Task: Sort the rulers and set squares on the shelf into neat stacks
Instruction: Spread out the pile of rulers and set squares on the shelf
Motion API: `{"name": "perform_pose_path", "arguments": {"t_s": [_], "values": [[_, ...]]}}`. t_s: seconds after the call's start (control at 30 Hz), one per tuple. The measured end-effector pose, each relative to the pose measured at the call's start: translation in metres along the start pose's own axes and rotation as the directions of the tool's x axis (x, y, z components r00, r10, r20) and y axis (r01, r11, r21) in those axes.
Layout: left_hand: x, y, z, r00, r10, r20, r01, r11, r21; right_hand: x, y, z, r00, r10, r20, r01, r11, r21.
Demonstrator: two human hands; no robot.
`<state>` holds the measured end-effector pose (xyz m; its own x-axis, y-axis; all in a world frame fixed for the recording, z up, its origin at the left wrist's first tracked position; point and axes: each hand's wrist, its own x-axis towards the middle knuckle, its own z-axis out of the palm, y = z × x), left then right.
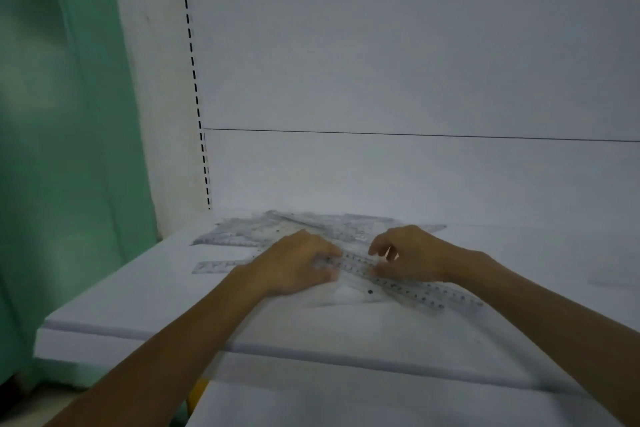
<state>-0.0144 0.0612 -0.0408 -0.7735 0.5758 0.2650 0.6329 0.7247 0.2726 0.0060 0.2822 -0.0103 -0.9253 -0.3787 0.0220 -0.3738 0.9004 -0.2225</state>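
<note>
The rulers (pixel 398 282) and set squares (pixel 311 225) look like clear, glossy plastic with dark printed marks, blurred in places. The shelf (pixel 138 295) is white, smooth and matt, perhaps painted metal; its back panel (pixel 415 62) has the same flat finish. The green wall (pixel 52 149) looks smooth, with a faint sheen

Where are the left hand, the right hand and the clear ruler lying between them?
left hand (pixel 298 263): head view, on the back of the hand.
right hand (pixel 414 253): head view, on the back of the hand.
clear ruler (pixel 426 293): head view, on its marked middle part.
</note>
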Motion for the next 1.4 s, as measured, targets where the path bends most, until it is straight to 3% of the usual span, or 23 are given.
{"name": "perform_pose_path", "arguments": {"t_s": [0.1,0.2,0.4,0.47,0.63,0.83,0.97,1.1,1.23,1.4], "values": [[0.003,0.001,0.001,0.994,0.099,-0.054,-0.089,0.984,0.157,-0.009,0.003,-0.004,0.999,0.050,0.008,-0.050,0.999,-0.017],[0.003,0.001,0.002,0.958,0.273,-0.087,-0.221,0.897,0.383,-0.017,0.006,-0.006,0.996,0.088,-0.007,-0.088,0.996,-0.015],[0.001,0.007,0.000,0.850,0.496,-0.176,-0.344,0.776,0.528,-0.034,0.017,-0.006,0.987,0.154,-0.043,-0.156,0.987,-0.047],[0.003,0.007,-0.004,0.854,0.486,-0.185,-0.338,0.790,0.511,-0.038,0.020,-0.006,0.986,0.156,-0.052,-0.159,0.986,-0.051],[0.009,0.001,-0.002,0.949,0.299,-0.103,-0.247,0.904,0.348,-0.045,0.026,-0.008,0.983,0.179,-0.036,-0.179,0.984,0.007],[0.001,0.005,-0.001,0.973,0.227,-0.028,-0.216,0.952,0.216,-0.038,0.024,-0.009,0.976,0.213,-0.055,-0.211,0.977,0.033],[-0.004,0.004,-0.003,0.965,0.252,-0.076,-0.209,0.909,0.360,-0.035,0.023,-0.009,0.967,0.203,-0.152,-0.205,0.979,0.006],[-0.008,0.001,-0.005,0.904,0.380,-0.197,-0.284,0.877,0.389,-0.036,0.024,-0.006,0.944,0.236,-0.229,-0.232,0.972,0.047],[-0.006,0.002,-0.004,0.944,0.245,-0.220,-0.168,0.933,0.318,-0.042,0.037,-0.005,0.932,0.223,-0.284,-0.216,0.975,0.055],[0.003,0.009,0.004,0.924,0.271,-0.268,-0.181,0.931,0.316,-0.060,0.054,-0.008,0.936,0.180,-0.303,-0.188,0.982,0.002]]}}
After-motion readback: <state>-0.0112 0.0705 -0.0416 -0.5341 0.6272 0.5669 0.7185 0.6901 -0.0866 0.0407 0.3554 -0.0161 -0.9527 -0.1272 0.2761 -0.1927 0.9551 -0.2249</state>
